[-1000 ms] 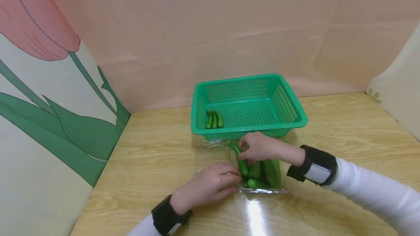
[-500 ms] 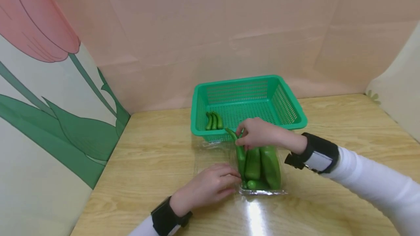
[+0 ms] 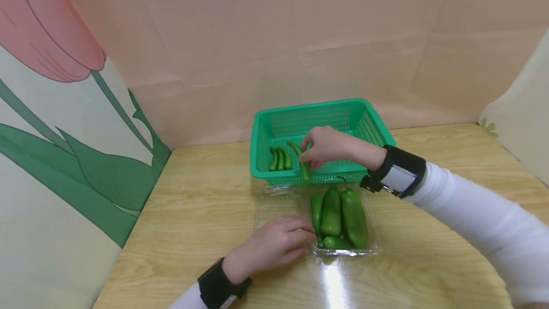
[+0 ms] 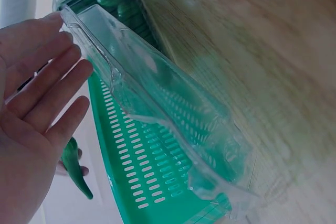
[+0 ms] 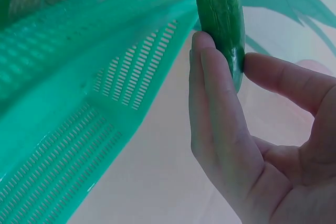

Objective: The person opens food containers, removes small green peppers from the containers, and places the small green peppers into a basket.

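Near the middle of the head view, the right hand point(image 3: 328, 147) is pinching a slim, glossy green pepper point(image 3: 300, 160) at mid-length over the green slotted plastic basket point(image 3: 388, 144), light, firm and likely slippery, while the left hand point(image 3: 274, 244), fingers straight, is steadying the clear plastic tray point(image 3: 343, 251).

You get no readable text, label, brand, number or sign in any view. The green basket point(image 3: 388, 142) is plain plastic mesh with no markings. The clear clamshell tray point(image 3: 372, 250) carries no sticker or print that you can make out. The black wristbands point(image 3: 399, 171) show a blank white patch, nothing legible on it. The wall panels have only a painted tulip point(image 3: 43, 27), a picture, no lettering. The counter point(image 3: 193, 204) is bare wood grain, unmarked.
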Demonstrator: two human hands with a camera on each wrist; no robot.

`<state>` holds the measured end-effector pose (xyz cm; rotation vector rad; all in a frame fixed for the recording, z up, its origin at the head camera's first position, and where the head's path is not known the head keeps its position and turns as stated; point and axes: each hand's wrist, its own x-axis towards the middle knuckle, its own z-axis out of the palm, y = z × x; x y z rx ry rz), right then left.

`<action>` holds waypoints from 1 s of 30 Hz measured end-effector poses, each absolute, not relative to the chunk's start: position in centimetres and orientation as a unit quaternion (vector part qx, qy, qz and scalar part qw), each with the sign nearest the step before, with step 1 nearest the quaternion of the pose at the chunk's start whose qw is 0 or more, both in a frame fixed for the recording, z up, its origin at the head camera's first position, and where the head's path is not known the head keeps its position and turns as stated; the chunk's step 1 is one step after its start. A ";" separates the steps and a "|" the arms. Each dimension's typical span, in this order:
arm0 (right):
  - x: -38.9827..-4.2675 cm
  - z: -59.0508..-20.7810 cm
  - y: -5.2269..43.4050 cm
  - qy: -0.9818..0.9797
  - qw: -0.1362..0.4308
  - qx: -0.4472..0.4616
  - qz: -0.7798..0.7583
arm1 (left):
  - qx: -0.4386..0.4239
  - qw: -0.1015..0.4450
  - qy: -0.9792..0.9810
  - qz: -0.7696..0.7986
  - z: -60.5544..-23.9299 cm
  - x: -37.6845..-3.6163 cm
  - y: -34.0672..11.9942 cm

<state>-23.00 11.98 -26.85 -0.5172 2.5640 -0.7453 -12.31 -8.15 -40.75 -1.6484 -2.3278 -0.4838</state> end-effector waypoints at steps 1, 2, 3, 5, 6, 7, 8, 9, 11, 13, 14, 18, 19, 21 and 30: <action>-23.4 -26.7 11.9 0.921 0.211 -0.182 -0.270 | -0.565 0.125 -0.799 -0.165 -40.7 -12.3 -8.1; -23.7 -26.6 11.7 0.921 0.213 -0.179 -0.272 | -0.565 0.125 -0.799 -0.165 -40.7 -12.3 -8.1; -24.1 -26.5 11.6 0.921 0.215 -0.175 -0.275 | -0.565 0.126 -0.799 -0.164 -40.7 -12.3 -8.1; -24.8 -26.4 11.3 0.919 0.219 -0.170 -0.280 | -0.565 0.128 -0.799 -0.162 -40.7 -12.3 -8.1; -25.1 -26.4 11.2 0.918 0.221 -0.165 -0.284 | -0.566 0.128 -0.799 -0.161 -40.7 -12.3 -8.1; -25.4 -26.4 11.1 0.918 0.222 -0.162 -0.286 | -0.566 0.129 -0.799 -0.160 -40.8 -12.3 -8.1; -25.7 -26.3 11.0 0.918 0.222 -0.159 -0.287 | -0.565 0.129 -0.799 -0.160 -40.8 -12.3 -8.1; -26.0 -26.3 10.8 0.918 0.224 -0.156 -0.288 | -0.565 0.130 -0.799 -0.159 -40.8 -12.3 -8.1; -26.5 -26.2 10.6 0.918 0.224 -0.151 -0.291 | -0.564 0.130 -0.799 -0.161 -40.8 -12.3 -8.1; -26.9 -26.0 10.3 0.917 0.225 -0.147 -0.294 | -0.564 0.132 -0.799 -0.160 -40.8 -12.3 -8.1; -27.1 -26.0 10.2 0.917 0.226 -0.147 -0.295 | -0.564 0.132 -0.799 -0.160 -40.8 -12.3 -8.0; -27.9 -25.9 9.9 0.918 0.217 -0.151 -0.296 | -0.564 0.129 -0.801 -0.154 -40.8 -12.3 -8.1; -28.2 -26.0 9.9 0.919 0.215 -0.152 -0.295 | -0.564 0.126 -0.802 -0.154 -40.8 -12.3 -8.1; -28.8 -26.1 9.8 0.920 0.210 -0.151 -0.294 | -0.563 0.125 -0.804 -0.146 -40.7 -12.3 -8.0; -31.0 -26.9 9.8 0.919 0.224 -0.126 -0.297 | -0.565 0.124 -0.804 -0.140 -40.7 -12.3 -7.9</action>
